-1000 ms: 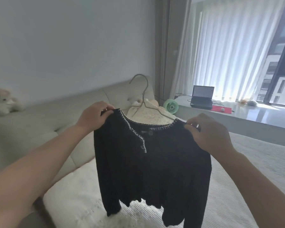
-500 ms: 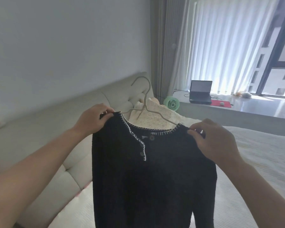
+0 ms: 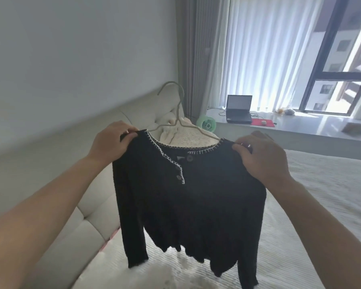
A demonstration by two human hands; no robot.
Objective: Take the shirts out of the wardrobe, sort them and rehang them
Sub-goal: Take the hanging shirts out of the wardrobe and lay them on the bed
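Against the earlier frame, the black sweater (image 3: 188, 197) and both hands sit unchanged; only the view has shifted. The left hand (image 3: 111, 142) and right hand (image 3: 263, 157) each pinch a shoulder. The sweater, white-stitched at the neckline, buttoned, hangs on a wire hanger (image 3: 178, 113) above the bed (image 3: 321, 195).

The black cardigan (image 3: 192, 197) is matt knitted cloth with white stitched trim. The hanger (image 3: 178, 113) looks matt and smooth. The bedspread (image 3: 321, 195) is ribbed white cloth, the headboard (image 3: 88, 222) smooth tufted upholstery.
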